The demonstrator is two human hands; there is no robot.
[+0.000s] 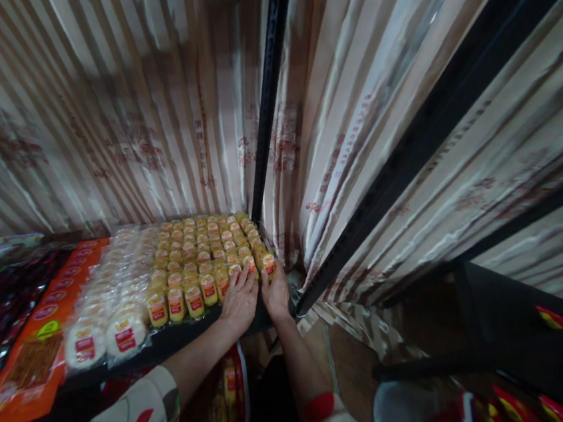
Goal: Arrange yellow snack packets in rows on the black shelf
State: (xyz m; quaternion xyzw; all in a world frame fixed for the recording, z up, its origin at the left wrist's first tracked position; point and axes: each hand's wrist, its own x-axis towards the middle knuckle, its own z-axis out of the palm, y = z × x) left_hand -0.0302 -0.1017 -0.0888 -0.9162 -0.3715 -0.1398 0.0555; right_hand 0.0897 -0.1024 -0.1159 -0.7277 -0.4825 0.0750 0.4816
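My right hand (pixel 275 293) grips a small yellow snack pack (pixel 268 264) with a red and white label, at the right front corner of the shelf. Beside it, my left hand (pixel 241 301) lies with fingers stretched out over the front of similar yellow packs (pixel 208 288). These stand upright in close rows, labels facing me. What is inside the wrappers I cannot make out. To their left are rows of round white packs (pixel 126 336) in clear plastic, also with red labels.
Orange snack bags (pixel 35 358) and dark shiny packets (pixel 8 287) lie further left. A black upright post (pixel 269 91) rises behind the right corner. Pleated curtains (pixel 151 117) hang behind and to the right. Below sit a red bag (pixel 241 376) and a whitish tub (pixel 403 410).
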